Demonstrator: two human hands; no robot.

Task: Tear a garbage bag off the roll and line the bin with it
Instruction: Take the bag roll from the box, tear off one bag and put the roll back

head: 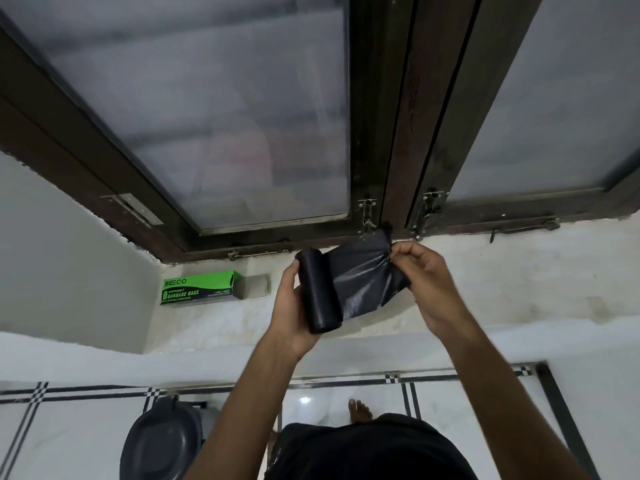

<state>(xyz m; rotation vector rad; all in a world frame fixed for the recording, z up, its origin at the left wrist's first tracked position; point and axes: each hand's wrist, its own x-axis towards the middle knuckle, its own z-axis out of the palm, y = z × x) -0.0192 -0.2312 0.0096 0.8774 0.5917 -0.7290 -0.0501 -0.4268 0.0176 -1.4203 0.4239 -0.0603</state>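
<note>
The left hand [294, 306] wraps one black roll [318, 292]. The right hand [426, 282] fingers pinch its loose bag [363, 271]. One dark bin [162, 441] is half hidden.

Left hand [294, 306] grips roll [318, 292]; right hand [429, 285] pinches bag [363, 275].

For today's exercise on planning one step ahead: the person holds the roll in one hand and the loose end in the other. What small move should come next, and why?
Probably draw the right hand away from the left hand to unroll more bag: only a short stretch is off the roll, and no tear line shows yet.
</note>
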